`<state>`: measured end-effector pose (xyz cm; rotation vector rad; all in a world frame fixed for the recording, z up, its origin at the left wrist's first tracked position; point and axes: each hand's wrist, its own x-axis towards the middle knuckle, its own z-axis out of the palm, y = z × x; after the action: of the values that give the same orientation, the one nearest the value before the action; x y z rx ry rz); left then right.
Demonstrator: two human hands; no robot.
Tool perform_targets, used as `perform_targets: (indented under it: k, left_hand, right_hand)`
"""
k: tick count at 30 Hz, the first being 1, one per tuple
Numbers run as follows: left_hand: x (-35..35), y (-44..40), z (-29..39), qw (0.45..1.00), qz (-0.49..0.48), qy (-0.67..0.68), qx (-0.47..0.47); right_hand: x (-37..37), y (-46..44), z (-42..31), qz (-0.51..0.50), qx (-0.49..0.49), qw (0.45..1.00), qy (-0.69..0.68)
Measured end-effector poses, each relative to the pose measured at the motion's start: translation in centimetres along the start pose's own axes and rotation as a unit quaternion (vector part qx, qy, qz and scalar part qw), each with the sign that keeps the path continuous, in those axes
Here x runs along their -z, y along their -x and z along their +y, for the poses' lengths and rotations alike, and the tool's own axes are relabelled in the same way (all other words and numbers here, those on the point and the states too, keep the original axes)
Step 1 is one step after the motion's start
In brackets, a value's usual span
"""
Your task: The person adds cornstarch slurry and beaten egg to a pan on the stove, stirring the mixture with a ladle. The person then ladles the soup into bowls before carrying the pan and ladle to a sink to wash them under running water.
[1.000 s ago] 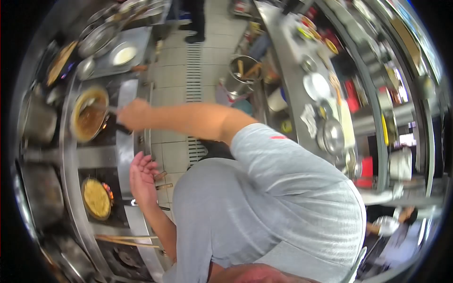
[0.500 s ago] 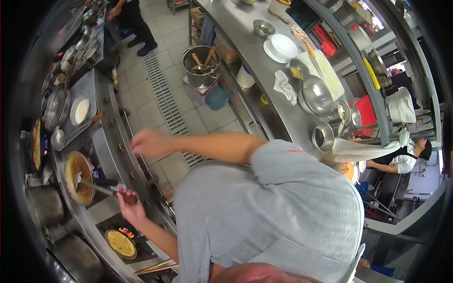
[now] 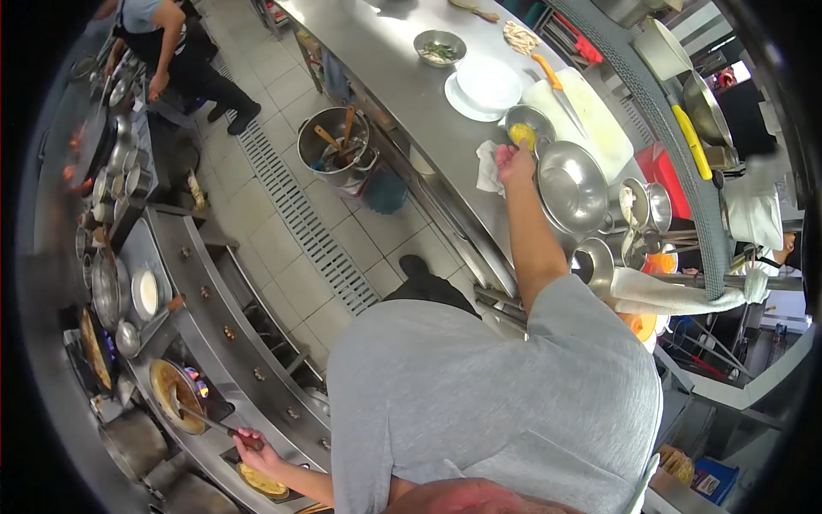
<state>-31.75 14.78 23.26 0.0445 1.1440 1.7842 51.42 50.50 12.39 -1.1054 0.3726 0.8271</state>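
Observation:
My left hand is closed around the dark wooden handle of a long spatula. The blade rests in a round pan of brown liquid, over a lit burner. Below that hand, a yellow flat food lies in another pan, partly covered by my forearm. Across the aisle my right hand is at the near rim of a small metal bowl with something yellow inside. Its fingers look apart; contact with the bowl is unclear. A crumpled white cloth lies beside it.
A large metal bowl, a cutting board with an orange-handled knife and white plates are on the counter. A pot of utensils stands in the aisle. Another person works at the far stove.
My right hand has swung from over the aisle to the small bowl on the counter. My left hand still holds the spatula in the pan. The other person has come further into view.

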Motion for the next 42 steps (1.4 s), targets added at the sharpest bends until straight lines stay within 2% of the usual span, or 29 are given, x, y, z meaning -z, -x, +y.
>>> perform_targets:
  k: [3, 5, 7, 10, 12, 13, 14, 15, 16, 17, 18, 19, 20, 21, 22, 23, 26, 28, 32, 36, 40, 42]
  left_hand:
    - [0.7, -1.4, 1.3, 0.999, -0.029, -0.012, 0.028]
    - [-0.8, -1.1, 1.6, 1.000, 0.000, -0.009, 0.027]
    - [-0.5, -1.1, 1.8, 0.999, 0.044, 0.000, 0.022]
    - [-1.5, 0.0, 1.9, 0.999, 0.036, 0.016, 0.000]
    - [-0.3, -0.5, 2.0, 0.997, 0.075, 0.013, -0.027]
    - [1.2, -0.1, 2.4, 0.994, 0.099, -0.012, -0.053]
    - [-1.6, 1.3, 2.0, 0.997, 0.066, -0.004, -0.049]
    - [-3.0, 1.9, 1.8, 0.992, 0.104, 0.042, -0.049]
    - [-3.1, 2.2, 1.6, 0.987, 0.131, 0.072, -0.059]
    - [-2.0, 2.3, 1.3, 0.988, 0.118, 0.057, -0.078]
    - [-2.3, 2.9, 1.3, 0.988, 0.134, 0.030, -0.078]
    - [-1.3, 3.2, 1.3, 0.993, 0.075, 0.043, -0.078]
    - [-1.5, 3.5, 1.7, 0.990, 0.110, 0.056, -0.075]
    - [-1.4, 4.0, 1.9, 0.990, 0.099, 0.054, -0.082]
    - [-2.8, 5.0, 2.2, 0.988, 0.113, 0.042, -0.100]
    - [-2.9, 5.8, 2.4, 0.990, 0.065, 0.047, -0.117]
    - [-2.0, 7.4, 3.6, 0.987, 0.078, 0.003, -0.137]
    - [-0.6, 8.3, 3.9, 0.985, 0.069, -0.009, -0.159]
    - [0.3, 10.2, 4.6, 0.975, -0.017, 0.132, -0.178]
    - [2.1, 11.2, 4.6, 0.918, -0.178, 0.332, -0.124]
    - [0.9, 11.8, 2.9, 0.893, -0.206, 0.386, -0.110]
    - [0.0, 11.5, 2.0, 0.904, -0.204, 0.352, -0.132]
  right_hand:
    - [-0.2, -1.1, 0.1, 0.007, 0.035, 0.999, -0.003]
    - [-0.4, -0.7, 0.4, 0.009, 0.077, 0.997, 0.007]
    - [-0.7, 0.3, 0.6, 0.007, 0.074, 0.997, -0.019]
    - [-0.2, 2.0, 1.4, 0.010, 0.050, 0.998, -0.046]
    - [0.8, 2.3, 2.0, -0.002, 0.030, 0.998, -0.054]
    - [1.9, 2.3, 2.5, -0.065, 0.045, 0.996, -0.050]
    - [2.9, 2.5, 2.6, -0.136, 0.050, 0.988, -0.043]
    - [3.6, 2.8, 2.5, -0.173, 0.025, 0.984, -0.046]
    - [3.8, 3.1, 2.5, -0.186, 0.011, 0.982, -0.004]
    - [4.2, 3.3, 2.3, -0.218, -0.007, 0.976, 0.019]
    - [3.2, 5.6, 2.6, -0.200, 0.022, 0.978, 0.061]
    - [2.9, 7.1, 2.6, -0.225, 0.006, 0.970, 0.092]
    - [3.3, 6.5, 2.3, -0.284, -0.031, 0.950, 0.129]
    - [2.0, 8.5, 3.4, -0.240, -0.007, 0.960, 0.145]
    - [1.3, 10.6, 4.2, -0.264, -0.012, 0.951, 0.158]
    - [0.6, 12.3, 4.7, -0.283, -0.009, 0.945, 0.164]
    - [-2.0, 18.2, 8.4, -0.395, -0.004, 0.886, 0.241]
    - [-4.3, 25.1, 11.3, -0.434, -0.017, 0.855, 0.283]
    - [-8.4, 36.2, 17.5, -0.542, -0.080, 0.763, 0.343]
    - [-12.0, 47.3, 24.8, -0.621, -0.124, 0.669, 0.390]
    - [-16.1, 56.1, 33.3, -0.709, -0.159, 0.555, 0.404]
    - [-17.9, 59.9, 37.2, -0.738, -0.167, 0.508, 0.410]
